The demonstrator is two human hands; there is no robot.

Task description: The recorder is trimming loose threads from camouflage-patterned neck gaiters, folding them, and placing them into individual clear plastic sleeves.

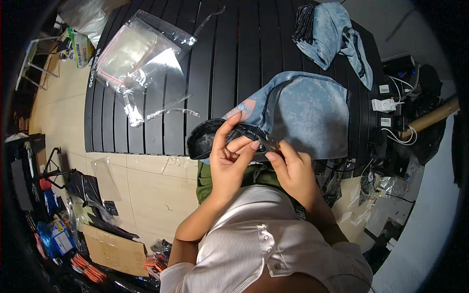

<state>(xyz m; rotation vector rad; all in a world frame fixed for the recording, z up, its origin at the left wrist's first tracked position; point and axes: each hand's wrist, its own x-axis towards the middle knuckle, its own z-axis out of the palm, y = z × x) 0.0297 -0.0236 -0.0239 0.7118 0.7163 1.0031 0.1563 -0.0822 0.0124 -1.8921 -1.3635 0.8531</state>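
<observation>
A blue camouflage-patterned garment [310, 115] with dark seams and a pinkish patch lies at the near edge of the black slatted table [234, 49]. Its black elastic band [205, 134] curls open at the left, showing a dark patterned inside. My left hand [227, 158] pinches the band between thumb and fingers, with the index finger raised. Close beside it, my right hand [293, 171] is closed at the same stretch of band. A small dark, shiny piece with a speck of orange shows at its fingertips; I cannot make out what it is.
Clear plastic bags [141, 58] lie in a loose pile at the table's far left. More blue camouflage garments [330, 36] are heaped at the far right. White chargers and cables [386, 105] hang beside the right edge. A cardboard piece [115, 249] rests at the lower left.
</observation>
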